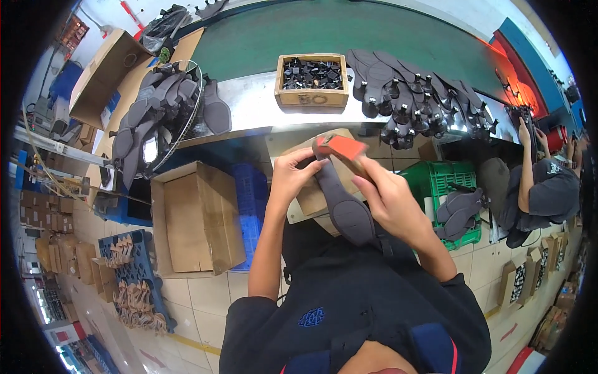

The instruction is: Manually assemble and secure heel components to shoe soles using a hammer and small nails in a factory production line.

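Observation:
A dark grey shoe sole lies between my hands, its wide toe part toward my body and its narrow heel end pointing away. My left hand pinches the heel end from the left side. Closed round the handle of a hammer, my right hand is to the right of the sole. The hammer's orange-red part is smeared by motion over the heel end and partly hides it. Beneath the sole is a light tan work surface.
A wooden box of small black pieces stands on the metal ledge ahead. Heeled soles are piled right of it, and more soles fill a wire basket on the left. A cardboard box, a green crate and a co-worker are nearby.

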Tool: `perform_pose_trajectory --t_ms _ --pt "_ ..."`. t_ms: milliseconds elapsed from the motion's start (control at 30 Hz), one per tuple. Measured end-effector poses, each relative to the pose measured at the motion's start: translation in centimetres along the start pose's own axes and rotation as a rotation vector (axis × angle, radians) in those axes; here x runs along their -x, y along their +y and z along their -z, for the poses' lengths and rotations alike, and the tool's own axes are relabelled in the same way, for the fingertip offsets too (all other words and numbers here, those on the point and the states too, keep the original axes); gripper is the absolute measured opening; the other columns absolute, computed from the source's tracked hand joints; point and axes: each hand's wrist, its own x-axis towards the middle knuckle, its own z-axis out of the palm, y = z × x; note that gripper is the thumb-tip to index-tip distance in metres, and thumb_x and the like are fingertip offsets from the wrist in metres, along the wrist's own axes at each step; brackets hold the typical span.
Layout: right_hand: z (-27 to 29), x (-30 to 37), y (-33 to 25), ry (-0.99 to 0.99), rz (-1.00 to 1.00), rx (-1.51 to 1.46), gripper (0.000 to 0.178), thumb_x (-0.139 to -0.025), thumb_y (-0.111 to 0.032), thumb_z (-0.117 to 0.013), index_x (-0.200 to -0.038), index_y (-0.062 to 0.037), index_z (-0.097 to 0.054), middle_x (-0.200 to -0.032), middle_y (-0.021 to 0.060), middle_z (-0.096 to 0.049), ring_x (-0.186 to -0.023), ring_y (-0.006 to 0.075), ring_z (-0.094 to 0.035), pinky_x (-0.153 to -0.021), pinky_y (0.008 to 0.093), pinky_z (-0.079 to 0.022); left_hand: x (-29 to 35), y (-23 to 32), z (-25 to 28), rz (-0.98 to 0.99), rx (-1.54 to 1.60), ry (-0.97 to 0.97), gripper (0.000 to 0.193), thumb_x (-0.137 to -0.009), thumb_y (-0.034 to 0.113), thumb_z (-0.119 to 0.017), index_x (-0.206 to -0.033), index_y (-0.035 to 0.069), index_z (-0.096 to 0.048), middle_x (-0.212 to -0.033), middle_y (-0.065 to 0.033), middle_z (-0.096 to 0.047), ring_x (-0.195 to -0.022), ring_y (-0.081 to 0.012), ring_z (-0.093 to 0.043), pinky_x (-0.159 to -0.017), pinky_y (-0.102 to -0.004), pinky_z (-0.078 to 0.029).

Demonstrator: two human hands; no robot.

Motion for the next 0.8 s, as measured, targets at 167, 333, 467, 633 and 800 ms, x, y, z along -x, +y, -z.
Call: perform_pose_trajectory --t_ms 167,333,467,633,800 --pt "1.0 1.9 -2.6 0.201 0.293 0.061 0.033 -0.092 -0.001 -0.058 -0.124 0.0055 -0.053 -0.107 0.0272 -0.064 -0.094 0.0432 -0.066 -0.077 0.0428 -0.055 0.9 -0.7 -0.4 -0.183 -0.550 0.012 0.092 -0.079 0.030 -0.079 -0.152 0.000 -0.031 -0.120 -0.0108 -0.070 -0.129 -0.0262 -0.054 -0.117 -0.0487 -0.023" --pt "-0.4 -1.5 2.0 0.037 0.048 0.146 0.030 -0.096 -0.006 -0.055 -0.125 0.0024 -0.052 -0.095 0.0259 -0.064 -0.083 0.0403 -0.066 -0.069 0.0406 -0.051 0.0 -0.9 -0.2 -0.052 -0.582 0.002 0.123 -0.077 0.044 -0.078 -0.154 -0.002 0.006 -0.134 -0.0018 -0.063 -0.146 -0.0257 -0.033 -0.117 -0.0590 0.009" --pt "1.2 1.0 -1.9 0.218 0.307 0.211 0.028 -0.096 -0.005 -0.053 -0.122 0.0048 -0.055 -0.087 0.0199 -0.066 -0.069 0.0357 -0.064 -0.060 0.0398 -0.048 0.7 -0.3 0.0 -0.024 -0.640 -0.075 0.094 -0.078 0.045 -0.076 -0.152 0.011 -0.029 -0.133 -0.0023 -0.064 -0.145 -0.0273 -0.034 -0.114 -0.0640 0.011" --pt "-0.3 -0.5 2.2 0.096 0.105 0.055 0.026 -0.098 -0.009 -0.054 -0.121 0.0020 -0.052 -0.092 0.0260 -0.066 -0.083 0.0451 -0.064 -0.068 0.0474 -0.051 1.4 -0.6 0.2 -0.172 -0.670 -0.031 0.045 -0.084 0.035 -0.072 -0.125 0.018 -0.068 -0.125 -0.0027 -0.068 -0.143 -0.0272 -0.036 -0.111 -0.0701 0.011" --pt "0.8 -1.9 4.7 0.113 0.191 0.263 0.038 -0.093 -0.009 -0.060 -0.130 -0.0026 -0.054 -0.093 0.0190 -0.065 -0.080 0.0376 -0.066 -0.067 0.0424 -0.052 5.2 4.0 -1.9 -0.236 -0.074 -0.206 0.021 -0.087 0.017 -0.070 -0.102 0.002 -0.071 -0.102 -0.0125 -0.071 -0.099 -0.0285 -0.067 -0.084 -0.0361 -0.050"
